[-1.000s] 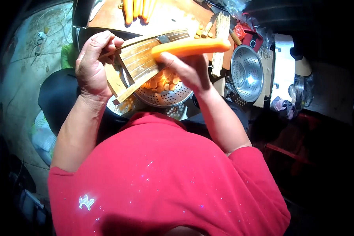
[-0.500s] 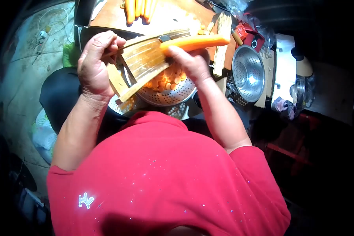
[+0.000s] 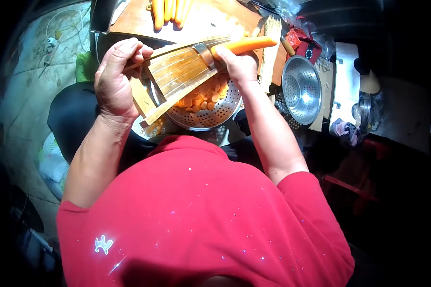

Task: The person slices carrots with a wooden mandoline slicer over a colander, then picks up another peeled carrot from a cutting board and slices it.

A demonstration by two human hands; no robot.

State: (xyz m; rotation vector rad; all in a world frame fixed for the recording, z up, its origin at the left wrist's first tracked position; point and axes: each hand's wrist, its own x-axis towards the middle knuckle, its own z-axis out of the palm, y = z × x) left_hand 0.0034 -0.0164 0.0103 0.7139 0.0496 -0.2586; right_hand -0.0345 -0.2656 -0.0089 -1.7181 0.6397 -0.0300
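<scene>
A wooden mandoline slicer [image 3: 177, 71] slants over a metal colander [image 3: 210, 119]. My left hand [image 3: 117, 71] is closed around the slicer's near-left end. In my right hand [image 3: 239, 67] is a peeled carrot [image 3: 251, 44], its cut end down near the dark metal blade [image 3: 205, 55] and its other end pointing right. My right fingers wrap the carrot's lower part. Round carrot slices [image 3: 203, 98] are piled in the colander under the slicer, partly hidden by it.
Several whole carrots [image 3: 170, 12] lie on an orange-brown board [image 3: 215, 19] at the top. A straw brush [image 3: 270, 52] rests at its right side. Farther right stands a second colander [image 3: 301, 91], beside a white foam piece [image 3: 345, 86].
My right hand has slid the carrot up and right along the slicer, from over the wooden bed to the blade, which now shows more. My left hand and the slicer have stayed in place.
</scene>
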